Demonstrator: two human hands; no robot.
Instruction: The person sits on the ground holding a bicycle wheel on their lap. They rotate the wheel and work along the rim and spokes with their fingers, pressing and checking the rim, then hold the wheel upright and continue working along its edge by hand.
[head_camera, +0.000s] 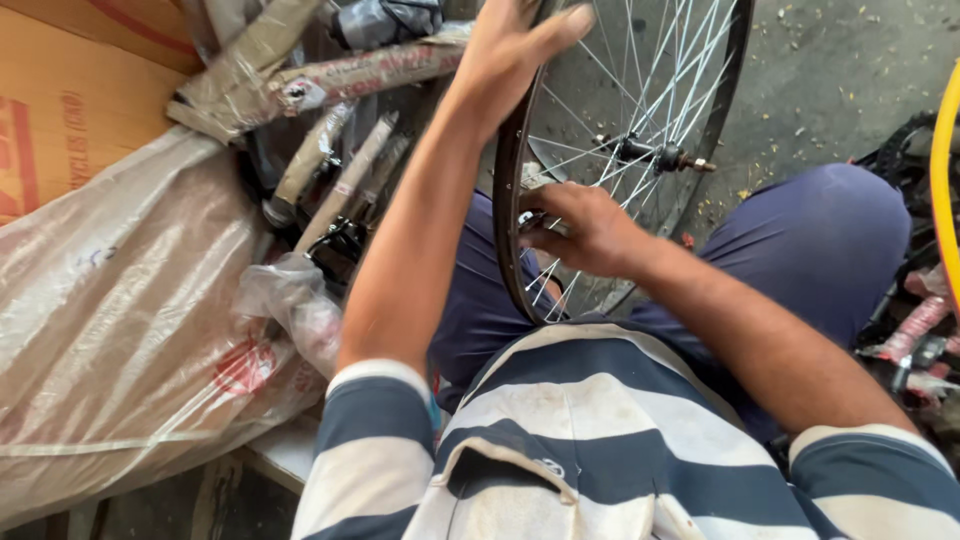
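Right hand (585, 228) is curled tight around the spokes just inside the rim, fingers pinched on something small and metallic there, can't really tell what. Left hand (510, 45) lies flat on the top of the bicycle wheel (625, 150), fingers spread over the dark rim, more bracing than gripping. The wheel stands upright between the person's knees, hub and axle sticking out toward the concrete floor (850, 70). Off to the left there's a bike frame wrapped in paper and plastic (330, 75), a big plastic-covered bundle (120, 330) and a cardboard box (60, 110). A yellow curve (945, 170) sits at the right edge.
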